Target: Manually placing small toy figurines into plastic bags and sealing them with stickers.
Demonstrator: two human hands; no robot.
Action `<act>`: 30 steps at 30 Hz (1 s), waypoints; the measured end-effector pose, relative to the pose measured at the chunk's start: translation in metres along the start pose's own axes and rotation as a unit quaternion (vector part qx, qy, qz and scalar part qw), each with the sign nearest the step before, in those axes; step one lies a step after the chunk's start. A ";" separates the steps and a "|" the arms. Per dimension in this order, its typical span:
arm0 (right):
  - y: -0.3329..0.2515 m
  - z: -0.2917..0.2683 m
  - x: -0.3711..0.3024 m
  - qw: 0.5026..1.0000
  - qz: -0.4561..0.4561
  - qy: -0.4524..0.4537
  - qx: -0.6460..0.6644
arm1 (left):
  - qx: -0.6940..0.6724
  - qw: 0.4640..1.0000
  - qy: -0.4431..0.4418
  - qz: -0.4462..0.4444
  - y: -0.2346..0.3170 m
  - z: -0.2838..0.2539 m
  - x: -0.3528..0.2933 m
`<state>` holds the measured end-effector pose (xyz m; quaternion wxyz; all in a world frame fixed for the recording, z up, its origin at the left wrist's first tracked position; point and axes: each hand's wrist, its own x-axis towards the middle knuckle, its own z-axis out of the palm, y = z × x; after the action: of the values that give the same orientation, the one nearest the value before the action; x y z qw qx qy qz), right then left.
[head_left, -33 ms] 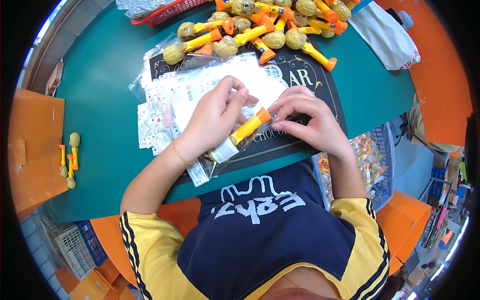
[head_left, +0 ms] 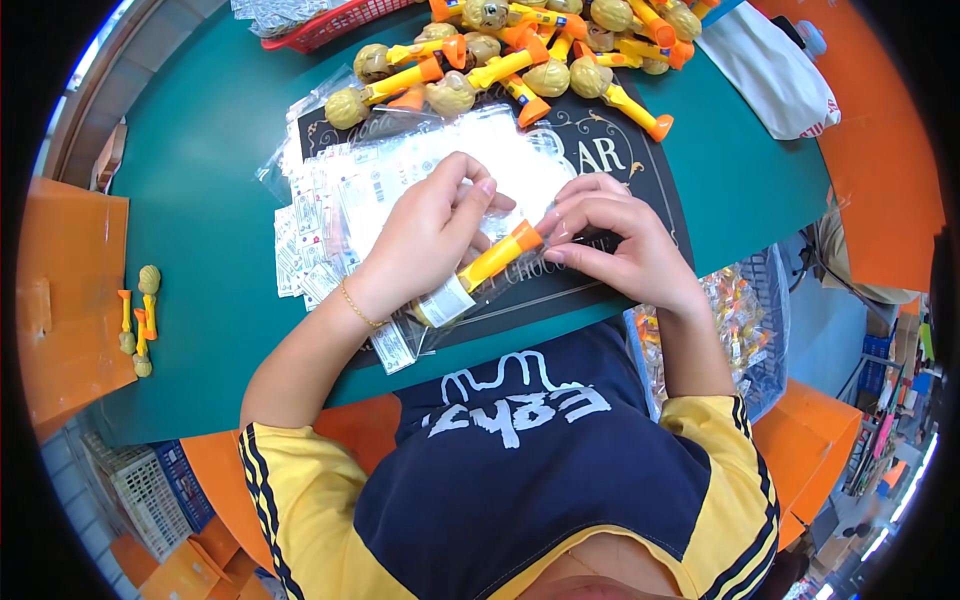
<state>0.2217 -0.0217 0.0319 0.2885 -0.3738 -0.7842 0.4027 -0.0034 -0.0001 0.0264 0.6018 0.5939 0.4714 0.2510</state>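
Note:
A toy with a yellow stick, an orange flared end and a gold head lies inside a clear plastic bag, the bagged toy (head_left: 490, 264) slanting between my hands. A white label (head_left: 446, 300) covers part of its lower end. My left hand (head_left: 436, 232) is closed at the bag's left side, its thumb against the curled fingers. At the bag's upper end, beside the orange tip, my right hand (head_left: 622, 236) pinches the clear plastic between thumb and fingers. Beneath lie a stack of clear bags (head_left: 375, 190) and several printed paper slips (head_left: 305, 222).
Many loose gold-headed toys (head_left: 500, 75) are piled at the far side on a black printed mat (head_left: 655, 190). A red basket (head_left: 320, 28) stands at the far left. Several toys (head_left: 143, 315) lie by an orange box (head_left: 75, 300). A crate (head_left: 770, 320) of bagged toys sits right.

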 end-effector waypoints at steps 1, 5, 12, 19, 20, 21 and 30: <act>0.000 0.000 0.000 1.000 0.000 0.000 0.000 | 0.000 1.000 0.000 0.000 0.000 -0.001 0.000; 0.000 -0.001 -0.002 0.998 0.029 -0.008 0.061 | 0.020 1.000 -0.002 0.006 -0.005 -0.002 0.003; 0.012 -0.008 -0.003 0.980 0.039 -0.059 0.187 | 0.019 0.999 0.005 0.040 -0.010 0.007 0.004; 0.020 -0.027 0.013 0.973 0.131 -0.083 0.170 | -0.055 0.998 -0.027 0.003 -0.008 0.004 0.003; 0.020 -0.025 0.015 0.988 0.055 -0.111 0.089 | -0.055 0.998 -0.027 0.006 -0.009 0.004 0.003; 0.016 -0.026 0.018 0.985 0.097 -0.124 0.075 | -0.055 0.998 -0.026 0.010 -0.009 0.004 0.002; 0.022 -0.009 0.027 0.993 -0.098 -0.045 -0.044 | -0.045 0.999 0.001 0.010 -0.003 0.007 -0.002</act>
<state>0.2215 0.0134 0.0217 0.2743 -0.2885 -0.8462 0.3542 0.0011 -0.0057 0.0231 0.6248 0.5707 0.4541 0.2788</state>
